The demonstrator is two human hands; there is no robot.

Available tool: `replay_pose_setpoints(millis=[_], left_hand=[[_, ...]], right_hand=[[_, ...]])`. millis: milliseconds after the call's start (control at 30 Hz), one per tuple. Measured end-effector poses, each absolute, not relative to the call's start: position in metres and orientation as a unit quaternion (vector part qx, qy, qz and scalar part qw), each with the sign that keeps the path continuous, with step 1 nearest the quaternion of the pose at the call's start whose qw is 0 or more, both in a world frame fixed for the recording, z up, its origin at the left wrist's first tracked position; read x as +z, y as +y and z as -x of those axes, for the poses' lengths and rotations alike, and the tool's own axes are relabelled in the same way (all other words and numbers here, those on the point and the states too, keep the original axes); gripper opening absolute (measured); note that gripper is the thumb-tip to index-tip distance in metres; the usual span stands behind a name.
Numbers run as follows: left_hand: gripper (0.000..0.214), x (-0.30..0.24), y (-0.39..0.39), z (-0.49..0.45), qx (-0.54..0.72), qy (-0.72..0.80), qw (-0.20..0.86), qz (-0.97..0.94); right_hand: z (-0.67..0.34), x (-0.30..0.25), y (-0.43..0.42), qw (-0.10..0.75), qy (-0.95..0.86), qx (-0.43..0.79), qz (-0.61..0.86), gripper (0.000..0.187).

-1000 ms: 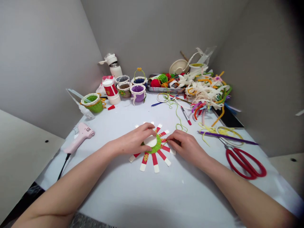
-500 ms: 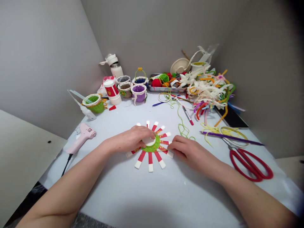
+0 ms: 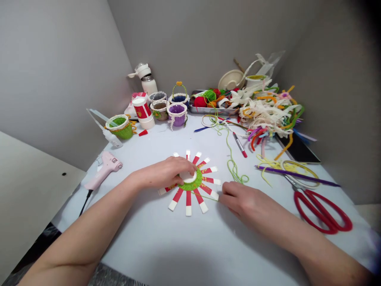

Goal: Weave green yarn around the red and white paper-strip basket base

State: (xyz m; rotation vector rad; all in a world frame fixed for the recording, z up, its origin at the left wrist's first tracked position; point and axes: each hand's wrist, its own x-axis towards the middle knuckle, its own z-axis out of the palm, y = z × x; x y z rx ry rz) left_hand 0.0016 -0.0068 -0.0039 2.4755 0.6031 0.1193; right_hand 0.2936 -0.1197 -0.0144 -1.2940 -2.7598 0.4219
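A cut paper cup point(image 3: 188, 203) lies spread flat on the table, its red and white strips fanning out like rays. Green yarn point(image 3: 193, 185) is woven around its round white base. My left hand point(image 3: 175, 171) grips the cup at the centre, thumb and fingers closed over the base and the woven ring. To the right, my right hand point(image 3: 236, 197) pinches the green yarn strand, which runs taut from the lower edge of the ring across the strips. More of this yarn lies in loose loops just behind my right hand.
Red-handled scissors point(image 3: 323, 210) and a purple knitting needle point(image 3: 297, 176) lie on the right. A pink glue gun point(image 3: 104, 170) rests at left. Along the back stand yarn-wrapped cups point(image 3: 177, 115), a metal tray point(image 3: 214, 111) of yarn balls and a heap of ribbons point(image 3: 264, 113).
My right hand has moved right and slightly toward me, drawing the green strand out from the ring. My left hand stays on the cup. The view has shifted slightly.
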Motion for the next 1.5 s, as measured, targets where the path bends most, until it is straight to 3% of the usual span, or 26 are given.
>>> replay_pose_setpoints(millis=[200,467,667,900,1267,1500], left_hand=[[0.043,-0.005,-0.007,-0.001,0.048,0.221,0.313,-0.923],[0.045,-0.003,-0.015,-0.008,0.050,0.199,0.324,-0.924],[0.022,-0.001,-0.020,-0.013,0.082,0.207,0.310,-0.924],[0.041,-0.006,-0.026,-0.023,0.108,0.279,0.288,-0.910],[0.042,-0.001,-0.016,-0.011,0.070,0.256,0.262,-0.928],[0.043,-0.005,-0.014,-0.008,0.066,0.247,0.272,-0.928]], right_hand=[[-0.299,-0.027,-0.104,0.077,-0.887,0.073,0.449,0.024],[-0.279,-0.046,-0.081,0.251,-0.784,0.139,0.550,0.020],[-0.276,-0.051,-0.079,0.239,-0.775,0.173,0.559,0.019],[-0.278,-0.050,-0.078,0.240,-0.774,0.181,0.557,0.019],[-0.290,-0.036,-0.083,0.268,-0.802,0.186,0.501,0.013],[-0.301,-0.016,-0.097,0.168,-0.869,0.169,0.434,0.026]])
